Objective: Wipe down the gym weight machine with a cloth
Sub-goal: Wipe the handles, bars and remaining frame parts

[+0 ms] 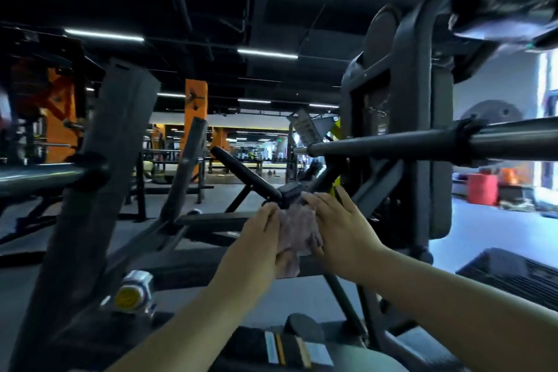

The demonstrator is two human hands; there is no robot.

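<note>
A crumpled pinkish cloth point(299, 229) is wrapped on a dark frame member of the gym weight machine point(422, 118), just below a small black block point(291, 190) where a black padded handle point(241, 170) joins. My left hand point(256, 240) holds the cloth from the left, thumb over its lower part and fingers behind it. From the right, my right hand point(338, 225) presses flat on the cloth with straight, spread fingers. The part under the cloth is hidden.
A thick horizontal weight bar point(407, 145) crosses at the right above my hands. A slanted grey upright point(99, 166) stands at the left. A chrome knob with a yellow cap point(133, 293) sits at lower left. Other gym machines and orange pillars point(195, 118) fill the background.
</note>
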